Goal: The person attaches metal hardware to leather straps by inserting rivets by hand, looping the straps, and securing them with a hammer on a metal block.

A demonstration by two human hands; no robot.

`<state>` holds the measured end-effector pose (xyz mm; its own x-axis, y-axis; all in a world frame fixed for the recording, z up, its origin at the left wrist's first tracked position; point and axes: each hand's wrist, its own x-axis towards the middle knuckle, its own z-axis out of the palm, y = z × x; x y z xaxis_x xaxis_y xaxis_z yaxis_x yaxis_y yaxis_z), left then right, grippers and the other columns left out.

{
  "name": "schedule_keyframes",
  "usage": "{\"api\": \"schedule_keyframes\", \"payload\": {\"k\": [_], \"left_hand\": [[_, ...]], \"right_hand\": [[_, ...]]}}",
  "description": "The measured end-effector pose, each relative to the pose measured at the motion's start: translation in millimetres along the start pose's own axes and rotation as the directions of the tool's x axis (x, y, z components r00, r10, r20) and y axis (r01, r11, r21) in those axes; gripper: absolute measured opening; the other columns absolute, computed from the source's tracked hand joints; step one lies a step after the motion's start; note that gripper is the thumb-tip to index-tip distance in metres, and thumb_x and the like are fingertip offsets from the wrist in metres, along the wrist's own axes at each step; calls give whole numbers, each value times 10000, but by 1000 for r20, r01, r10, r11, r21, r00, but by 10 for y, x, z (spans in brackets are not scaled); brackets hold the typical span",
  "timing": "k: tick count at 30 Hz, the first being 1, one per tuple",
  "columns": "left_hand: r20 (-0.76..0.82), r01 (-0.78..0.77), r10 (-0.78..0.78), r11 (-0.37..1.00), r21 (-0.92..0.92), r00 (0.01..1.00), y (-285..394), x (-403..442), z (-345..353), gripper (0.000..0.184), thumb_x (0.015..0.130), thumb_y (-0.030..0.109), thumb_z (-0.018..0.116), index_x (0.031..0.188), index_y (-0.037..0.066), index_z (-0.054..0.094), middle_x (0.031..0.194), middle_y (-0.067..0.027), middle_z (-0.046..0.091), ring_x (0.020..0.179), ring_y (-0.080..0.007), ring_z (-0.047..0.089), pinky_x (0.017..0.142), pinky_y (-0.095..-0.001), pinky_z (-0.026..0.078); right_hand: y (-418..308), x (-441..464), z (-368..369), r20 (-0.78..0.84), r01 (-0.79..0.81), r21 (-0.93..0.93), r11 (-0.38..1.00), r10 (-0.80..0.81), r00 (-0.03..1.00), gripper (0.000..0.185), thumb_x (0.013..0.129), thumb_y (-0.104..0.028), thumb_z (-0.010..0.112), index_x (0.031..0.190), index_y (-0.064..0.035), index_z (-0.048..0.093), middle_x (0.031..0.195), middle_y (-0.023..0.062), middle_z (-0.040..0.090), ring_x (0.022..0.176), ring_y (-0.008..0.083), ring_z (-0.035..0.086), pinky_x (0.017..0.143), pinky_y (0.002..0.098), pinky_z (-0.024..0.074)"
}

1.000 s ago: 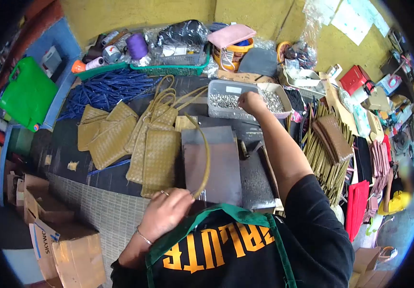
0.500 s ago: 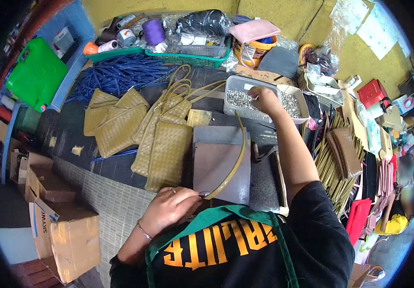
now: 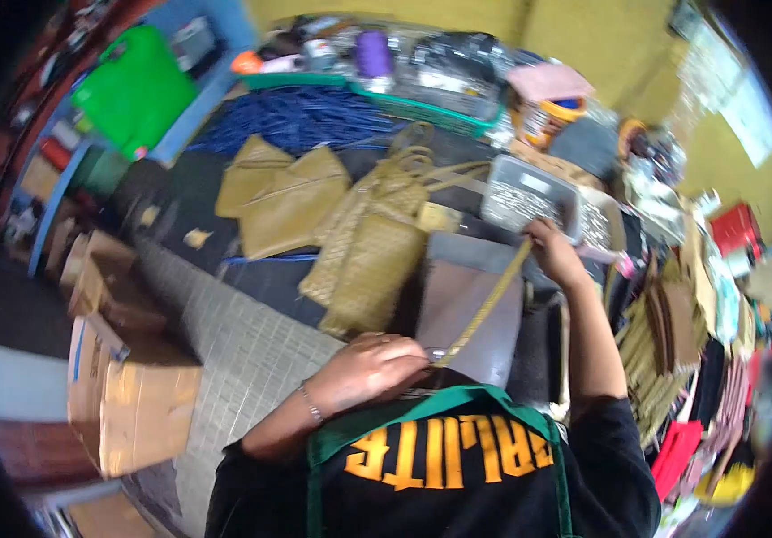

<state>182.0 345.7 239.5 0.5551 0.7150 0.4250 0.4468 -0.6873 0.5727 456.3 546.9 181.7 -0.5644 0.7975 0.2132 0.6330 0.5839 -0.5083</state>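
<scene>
An olive-gold strap [image 3: 486,311] is stretched at a slant between my two hands. My left hand [image 3: 372,369] is closed on its lower end, where something small and shiny shows near the fingertips. Up at the other end, my right hand [image 3: 554,251] pinches the strap just in front of a clear plastic tub [image 3: 572,218] of small silvery metal pieces. Under the strap lies a greyish board [image 3: 457,291] with a darker band along its far edge. Olive woven pouches [image 3: 372,269] with thin straps lie to its left.
A blue strip pile [image 3: 305,121] and green baskets [image 3: 301,81] line the back. Beside the tub is a second container [image 3: 614,211] of metal pieces. Bundled olive strips [image 3: 655,359] lie at the right. Cardboard boxes [image 3: 148,403] stand at the lower left. A person in yellow [image 3: 731,484] is partly visible.
My right hand has come out of the tub of metal pieces and taken the strap's free upper end. The strap went from curved to straight. The whole view has shifted and is blurrier.
</scene>
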Motion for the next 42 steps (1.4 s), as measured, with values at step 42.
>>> {"api": "schedule_keyframes", "payload": {"k": [42], "left_hand": [[-85,100,-91,989,113,992,176,-60,16,94,685,113,577,685,27,541,711,-69,452,615,-216,523,519,-317,422]], "right_hand": [[-1863,-980,465,45,-71,972,225,121,992,119,745,32,534,857,30,492,823,108,571,770,124,549,679,217,461]]}}
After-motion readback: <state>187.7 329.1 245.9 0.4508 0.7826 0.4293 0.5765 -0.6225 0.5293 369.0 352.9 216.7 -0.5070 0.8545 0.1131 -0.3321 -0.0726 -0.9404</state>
